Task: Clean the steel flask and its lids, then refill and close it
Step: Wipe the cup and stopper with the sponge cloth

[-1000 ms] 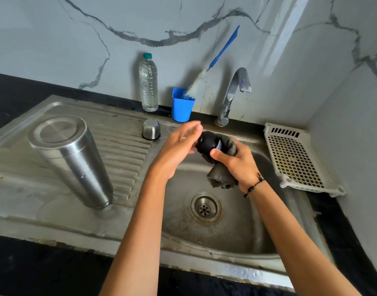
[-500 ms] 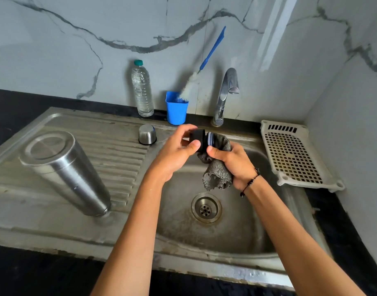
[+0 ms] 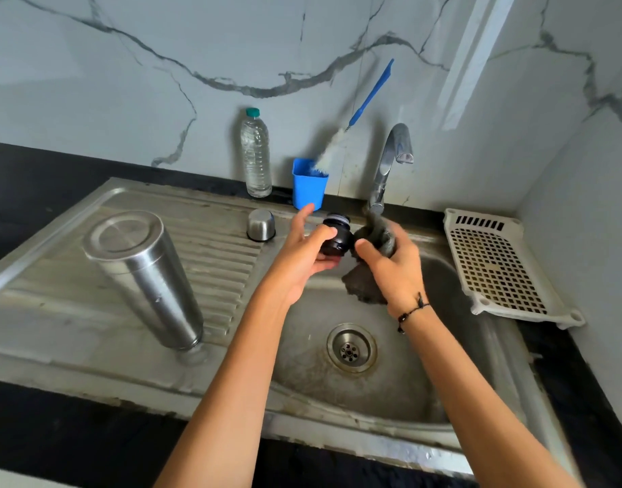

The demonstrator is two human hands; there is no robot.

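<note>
We see the left hand gripping the black plastic inner stopper over the steel sink basin, probably for drips, while the right hand at its 3 o'clock clutches a grey scrubbing cloth.

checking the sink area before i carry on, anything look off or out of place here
Nothing looks spilled or broken. The flask stands upside down on the drainboard, apparently to drain. The brush leans in the blue cup. The sink basin shows brownish staining around the drain.
</note>
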